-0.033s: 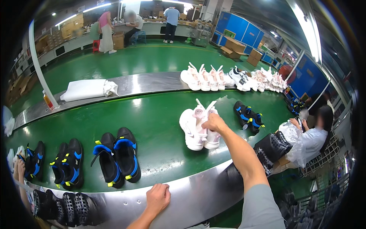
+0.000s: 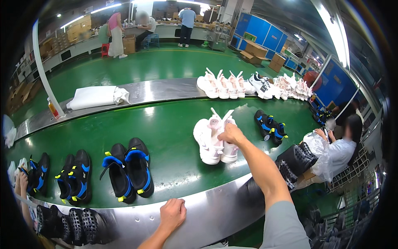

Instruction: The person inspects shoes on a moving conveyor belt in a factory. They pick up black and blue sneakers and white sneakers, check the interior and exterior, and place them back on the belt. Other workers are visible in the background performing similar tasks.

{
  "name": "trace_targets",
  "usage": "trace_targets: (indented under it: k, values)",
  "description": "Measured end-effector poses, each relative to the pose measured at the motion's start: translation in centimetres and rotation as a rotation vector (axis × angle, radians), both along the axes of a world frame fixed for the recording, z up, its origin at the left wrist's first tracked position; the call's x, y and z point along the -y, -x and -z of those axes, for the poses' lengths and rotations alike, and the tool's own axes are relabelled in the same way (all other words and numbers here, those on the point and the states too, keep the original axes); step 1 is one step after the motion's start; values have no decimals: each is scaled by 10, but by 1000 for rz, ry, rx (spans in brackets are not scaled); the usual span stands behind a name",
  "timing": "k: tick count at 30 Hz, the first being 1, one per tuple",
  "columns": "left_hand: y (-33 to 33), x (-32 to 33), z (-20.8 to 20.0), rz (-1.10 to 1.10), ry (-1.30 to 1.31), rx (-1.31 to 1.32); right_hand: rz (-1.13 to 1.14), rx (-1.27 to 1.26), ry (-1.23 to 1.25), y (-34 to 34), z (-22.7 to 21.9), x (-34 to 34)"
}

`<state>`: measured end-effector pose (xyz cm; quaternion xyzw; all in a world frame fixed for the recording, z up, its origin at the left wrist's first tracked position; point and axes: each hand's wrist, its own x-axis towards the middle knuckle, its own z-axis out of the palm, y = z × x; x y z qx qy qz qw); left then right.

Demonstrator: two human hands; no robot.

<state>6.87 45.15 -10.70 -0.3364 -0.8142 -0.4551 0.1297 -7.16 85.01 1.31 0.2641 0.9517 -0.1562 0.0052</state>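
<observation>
My right hand (image 2: 232,133) reaches over the green belt (image 2: 174,124) and is closed on a pair of white sneakers (image 2: 208,143) with pale pink linings, gripping at their inner sides; its fingertips are partly hidden between the two shoes. The soles appear to be at or just above the belt; I cannot tell which. My left hand (image 2: 173,212) rests on the metal edge (image 2: 199,203) with its fingers curled in and nothing visible in them. To its upper left stands a pair of black sneakers (image 2: 139,170) with blue linings and yellow-green tabs.
More black-and-blue shoes stand left (image 2: 78,176) and right (image 2: 269,126) on the belt. White shoes (image 2: 222,85) and a white wrapped bundle (image 2: 97,98) lie on the far metal ledge. Black perforated footwear (image 2: 89,226) sits near left. A co-worker (image 2: 342,145) sits at right.
The white sneakers and my right hand have shifted very slightly left. The black sneakers near my left hand appear slightly farther right and up. My left hand stays on the metal edge.
</observation>
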Motion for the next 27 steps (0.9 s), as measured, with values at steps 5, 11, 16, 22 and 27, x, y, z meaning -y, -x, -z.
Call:
trace_targets:
  k: [5,11,16,22,27]
  values:
    - [-1,-4,4,-4,-1,-4,-121,26,32,-28,-7,76]
    - [-1,3,10,15,-16,16,-267,-478,148,-99,-61,99]
    - [-2,-6,5,46,-19,-1,76,-675,-317,-246,-157,-47]
    - [-3,-12,6,34,-18,11,329,150,-329,-371,-94,-127]
    - [-1,-10,6,40,-2,-10,375,307,-295,-379,-45,-115]
